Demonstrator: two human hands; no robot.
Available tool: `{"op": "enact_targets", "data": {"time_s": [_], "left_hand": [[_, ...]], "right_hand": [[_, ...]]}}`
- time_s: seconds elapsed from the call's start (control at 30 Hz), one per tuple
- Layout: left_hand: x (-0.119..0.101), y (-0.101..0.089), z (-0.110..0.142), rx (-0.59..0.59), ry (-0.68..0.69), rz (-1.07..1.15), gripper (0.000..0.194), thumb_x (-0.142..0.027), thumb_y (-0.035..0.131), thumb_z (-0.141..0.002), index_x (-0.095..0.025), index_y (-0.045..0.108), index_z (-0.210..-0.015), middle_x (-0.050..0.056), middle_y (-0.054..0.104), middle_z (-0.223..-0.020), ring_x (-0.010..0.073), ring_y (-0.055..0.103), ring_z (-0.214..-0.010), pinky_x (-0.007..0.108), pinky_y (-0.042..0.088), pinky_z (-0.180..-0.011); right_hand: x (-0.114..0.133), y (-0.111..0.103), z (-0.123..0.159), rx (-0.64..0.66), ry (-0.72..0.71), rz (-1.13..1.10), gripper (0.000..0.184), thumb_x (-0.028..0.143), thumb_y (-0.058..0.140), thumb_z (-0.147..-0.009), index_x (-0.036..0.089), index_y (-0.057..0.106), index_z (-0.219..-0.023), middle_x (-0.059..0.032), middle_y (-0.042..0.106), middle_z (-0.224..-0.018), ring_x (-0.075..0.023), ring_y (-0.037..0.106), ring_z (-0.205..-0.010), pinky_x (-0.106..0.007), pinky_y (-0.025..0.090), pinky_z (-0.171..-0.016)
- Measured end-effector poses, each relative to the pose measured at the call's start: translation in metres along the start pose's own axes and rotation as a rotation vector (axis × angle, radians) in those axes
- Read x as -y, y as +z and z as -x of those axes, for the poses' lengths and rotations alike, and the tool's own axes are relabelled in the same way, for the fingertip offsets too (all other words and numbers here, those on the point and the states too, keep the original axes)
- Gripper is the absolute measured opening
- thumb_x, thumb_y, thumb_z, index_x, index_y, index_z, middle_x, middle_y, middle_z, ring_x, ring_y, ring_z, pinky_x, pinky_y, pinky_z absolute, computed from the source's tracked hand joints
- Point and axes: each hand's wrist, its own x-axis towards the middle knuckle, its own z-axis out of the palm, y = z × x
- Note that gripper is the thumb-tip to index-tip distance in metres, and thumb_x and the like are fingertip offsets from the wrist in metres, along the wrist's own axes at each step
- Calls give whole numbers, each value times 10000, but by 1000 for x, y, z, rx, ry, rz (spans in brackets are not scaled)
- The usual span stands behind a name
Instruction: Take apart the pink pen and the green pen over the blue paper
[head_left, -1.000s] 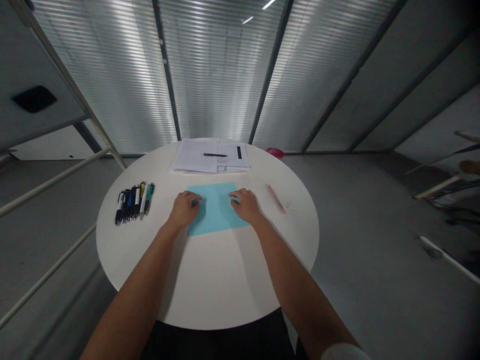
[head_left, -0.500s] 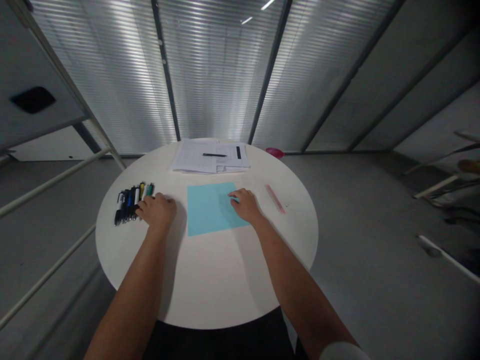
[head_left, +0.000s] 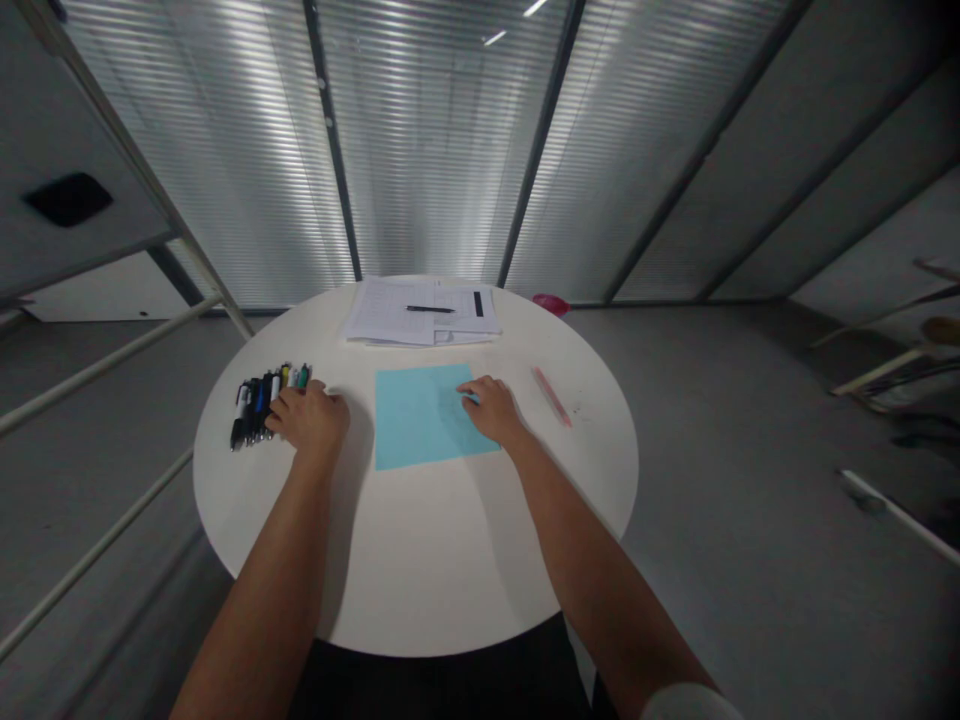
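At the left of the round white table (head_left: 427, 560), my left hand (head_left: 311, 415) bends over the right end of a row of pens (head_left: 259, 405). Its fingers are apart and rest against the nearest pens, partly covering them. The pens lie side by side, mostly black and white, with blue, yellow and green among them. My right hand (head_left: 493, 408) lies on the right part of a light blue sheet of paper (head_left: 416, 420), thumb and index finger apart, holding nothing. A pink pen-like stick (head_left: 553, 396) lies to the right of that hand.
A stack of printed papers (head_left: 390, 312) sits at the table's far edge, with a black pen (head_left: 430, 309) on top. Something pink (head_left: 551, 304) shows beyond that edge. A white metal frame (head_left: 112, 355) stands to the left, and glass panels with blinds are behind.
My left hand has shifted slightly left over the pens, its fingers reaching a little further across them. My right hand and the blue sheet have stayed in place.
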Motion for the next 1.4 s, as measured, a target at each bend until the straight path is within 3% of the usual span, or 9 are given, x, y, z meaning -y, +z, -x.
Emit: {"op": "enact_targets", "data": {"time_s": [0.13,0.4,0.57,1.0,1.4], "left_hand": [[1,-2,-1,-17,4,32,341,-299,526,-804,-194,676,-1092,199,537,-1198,406,428,-1149,557,304,-893],[6,0,-6,63,-51,17,347,-204,494,-807,-188,684,-1097,211,537,-1201,401,434,-1156,567,309,-909],[7,-5,-11,51,-91,32,363,-234,508,-808,-206,680,-1127,200,541,-1219,386,464,-1151,552,328,-914],[9,-4,-15,125,-54,-31,379,-196,515,-801,-231,690,-1135,192,598,-1198,395,491,-1148,530,352,-906],[17,5,-18,92,41,82,346,-180,552,-802,-113,707,-1104,236,624,-1101,394,520,-1044,522,401,-820]], "right_hand": [[0,0,0,1,-3,-5,272,246,537,-882,277,689,-1105,-47,644,-1103,-194,547,-1032,-336,362,-969],[0,-1,0,2,5,-15,270,253,531,-889,284,686,-1109,-43,644,-1114,-190,549,-1033,-337,365,-963],[-2,1,-1,21,9,-18,273,255,526,-892,286,682,-1114,-41,642,-1113,-186,543,-1044,-336,359,-968],[-4,6,-3,-23,-20,-30,271,243,540,-876,277,700,-1092,-53,647,-1077,-192,554,-1021,-337,363,-961],[-2,4,-2,-18,-12,-30,262,250,542,-879,274,697,-1090,-52,646,-1083,-198,551,-1025,-349,361,-960]]}}
